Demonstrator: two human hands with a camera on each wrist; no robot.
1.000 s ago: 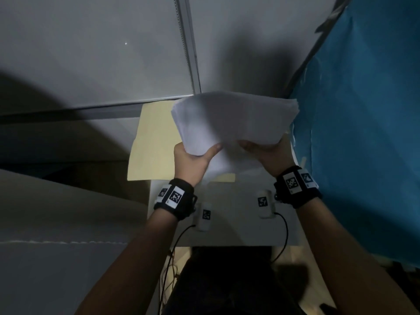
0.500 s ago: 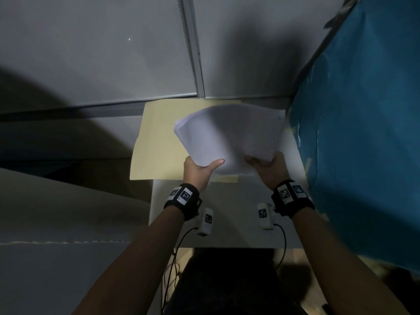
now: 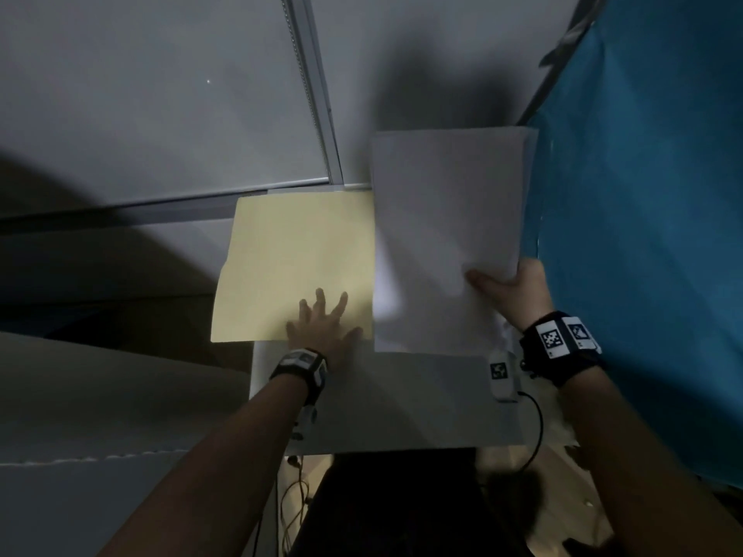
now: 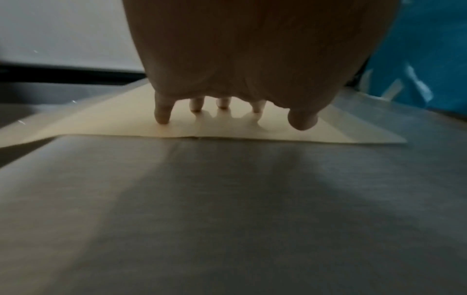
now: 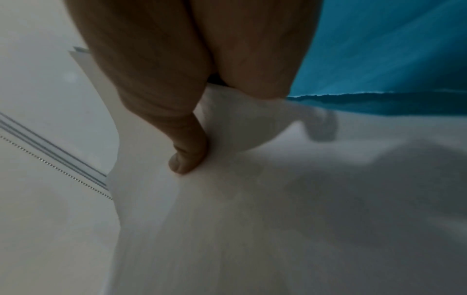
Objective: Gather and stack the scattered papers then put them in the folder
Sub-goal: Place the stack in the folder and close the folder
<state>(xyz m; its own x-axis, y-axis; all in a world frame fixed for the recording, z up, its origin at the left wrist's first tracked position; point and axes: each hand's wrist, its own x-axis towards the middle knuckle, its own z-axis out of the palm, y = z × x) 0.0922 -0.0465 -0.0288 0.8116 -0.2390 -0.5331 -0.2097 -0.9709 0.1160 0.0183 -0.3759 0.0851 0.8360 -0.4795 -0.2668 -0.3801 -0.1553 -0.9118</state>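
Note:
A pale yellow folder (image 3: 297, 259) lies flat on the white table (image 3: 402, 404), reaching to the wall. My left hand (image 3: 323, 323) rests on the folder's near right part with its fingers spread and straight; the left wrist view shows the fingertips (image 4: 163, 115) touching the folder (image 4: 227, 129). To the right, my right hand (image 3: 512, 287) pinches the white paper stack (image 3: 446, 227) at its near right corner and holds it tilted above the table. In the right wrist view the thumb (image 5: 187, 157) presses on top of the stack (image 5: 227, 219). The fingers under the paper are hidden.
A blue cloth (image 3: 643, 235) hangs close along the right side. A grey wall panel with a metal strip (image 3: 317, 114) stands behind the table. Small white tagged devices with cables (image 3: 502, 375) hang from my wrists over the table's near part.
My left hand has let go of the paper stack and moved left onto the yellow folder. The right hand alone has swung the stack to the right, next to the blue cloth.

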